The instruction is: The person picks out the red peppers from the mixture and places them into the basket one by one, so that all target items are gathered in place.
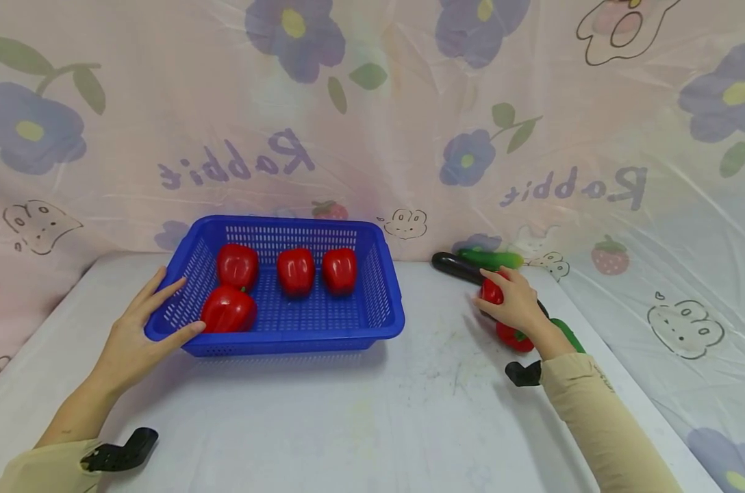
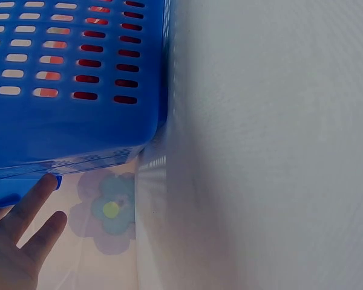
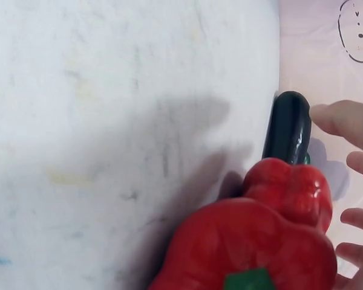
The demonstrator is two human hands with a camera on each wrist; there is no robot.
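A blue plastic basket (image 1: 323,335) holds several red bell peppers (image 1: 295,272). My left hand (image 1: 132,342) is at its left end, fingers spread and fairly straight, the thumb by the front rim. Over at the right, my right hand (image 1: 513,299) hovers over a red bell pepper (image 3: 290,187), its fingers apart beside it in the right wrist view. A second red bell pepper (image 3: 242,241) with a green stem lies nearer, touching the first. Behind them is a dark eggplant (image 1: 455,266), its far end close to my right thumb or finger in the right wrist view.
A green cucumber (image 1: 492,259) lies behind the eggplant. Another green vegetable (image 1: 566,334) is partly covered by my right forearm. The white table (image 1: 348,424) ends against a patterned curtain (image 1: 397,137) at the back and sides.
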